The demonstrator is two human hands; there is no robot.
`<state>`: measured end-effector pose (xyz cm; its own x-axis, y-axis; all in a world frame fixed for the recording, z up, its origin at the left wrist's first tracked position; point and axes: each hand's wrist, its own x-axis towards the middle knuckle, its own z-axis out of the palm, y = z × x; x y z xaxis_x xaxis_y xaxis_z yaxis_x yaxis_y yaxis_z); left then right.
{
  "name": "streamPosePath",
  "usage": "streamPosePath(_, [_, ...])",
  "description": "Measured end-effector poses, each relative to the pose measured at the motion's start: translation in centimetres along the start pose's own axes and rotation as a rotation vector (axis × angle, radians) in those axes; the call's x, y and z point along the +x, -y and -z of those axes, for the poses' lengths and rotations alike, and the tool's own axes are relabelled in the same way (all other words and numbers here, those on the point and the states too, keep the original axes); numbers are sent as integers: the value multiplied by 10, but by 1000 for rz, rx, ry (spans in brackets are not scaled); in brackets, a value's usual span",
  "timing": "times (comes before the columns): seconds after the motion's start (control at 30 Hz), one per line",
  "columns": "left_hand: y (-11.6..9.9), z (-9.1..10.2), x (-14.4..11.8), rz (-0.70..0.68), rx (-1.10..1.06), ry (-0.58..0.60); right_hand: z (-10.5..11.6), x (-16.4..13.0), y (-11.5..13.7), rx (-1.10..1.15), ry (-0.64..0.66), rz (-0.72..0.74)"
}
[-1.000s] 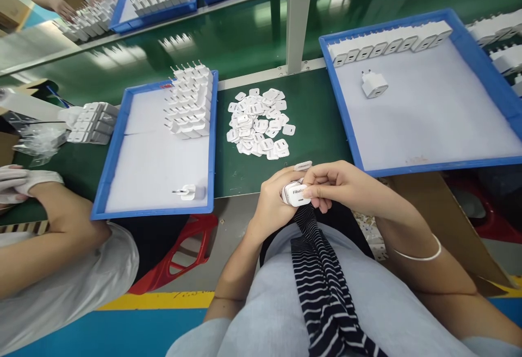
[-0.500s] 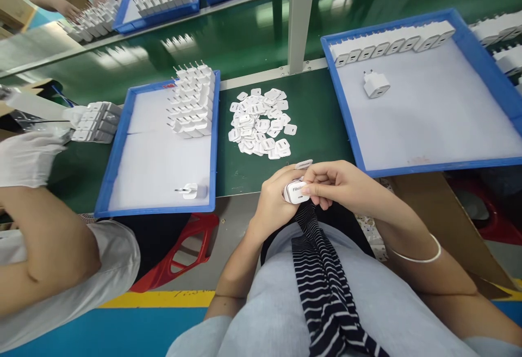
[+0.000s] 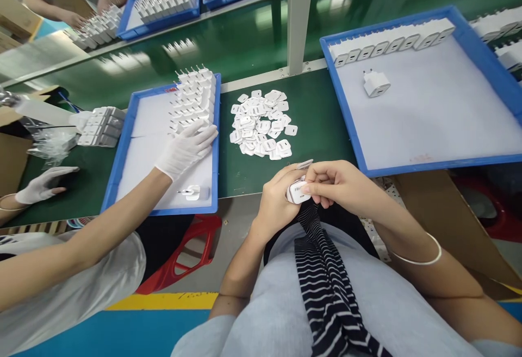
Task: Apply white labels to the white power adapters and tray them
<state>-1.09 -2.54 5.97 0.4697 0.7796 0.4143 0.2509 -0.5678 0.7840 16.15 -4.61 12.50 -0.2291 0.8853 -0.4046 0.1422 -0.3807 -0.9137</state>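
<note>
The left hand (image 3: 278,196) was curled around a white charger (image 3: 298,192), which sat just past the near edge of the green bench (image 3: 314,123), in front of the person's body. The charger's front, bearing print and a small slot, faced up toward the viewer. The right hand (image 3: 335,180) was narrowed to a pinch, its thumb on the right side of that front. A thin white plate (image 3: 305,164) stood nearly edge-on above the charger, between the two hands; which hand held it could not be told.

Beyond the hands, a loose pile (image 3: 261,123) of similar plates lay on the bench between two blue-rimmed trays. In the right tray (image 3: 428,112), a row (image 3: 393,44) of chargers lined the far side, slots facing the viewer, and a single charger (image 3: 377,84) stood apart in front of it. In the left tray (image 3: 149,158), a block (image 3: 194,93) of chargers filled the far right corner, prongs pointing left and up, and one charger (image 3: 194,192) lay near the front rim.

A co-worker's gloved hand (image 3: 183,153) reached over the left tray to the near end of the block; the other gloved hand (image 3: 44,185) rested on the bench, farther left. At top left, across the bench, another person's hand (image 3: 75,19) was beside more chargers (image 3: 95,28).
</note>
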Motion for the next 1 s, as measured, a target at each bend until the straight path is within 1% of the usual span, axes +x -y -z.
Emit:
streamPosePath(0.17, [-3,-1,0,-34,7,-23,-3,-6,3,-106,-65,-8])
streamPosePath(0.33, [-5,-3,-1,-75,32,-72,-8,-15,5,-204,-134,32])
streamPosePath(0.5, [-8,-3,0,-73,36,-121,-13,-17,5,-165,-175,59])
streamPosePath(0.6, [-10,-2,2,-64,17,-145,-17,-17,3,-164,-238,109])
streamPosePath(0.67, [-10,-1,3,-35,-32,-148,-18,-18,2,-137,-260,149])
streamPosePath(0.77, [-12,1,6,69,-156,-139,-18,-22,0,55,-219,208])
streamPosePath(0.8, [-13,1,7,107,-201,-138,-17,-24,-1,121,-226,237])
streamPosePath(0.87, [-15,2,9,163,-282,-141,-15,-26,-3,191,-323,309])
streamPosePath(0.93, [-17,3,10,186,-334,-145,-14,-26,-8,172,-443,373])
streamPosePath(0.97, [-18,2,10,190,-346,-144,-14,-24,-10,150,-471,391])
streamPosePath(1.0, [-19,2,10,192,-350,-142,-15,-22,-13,131,-466,398])
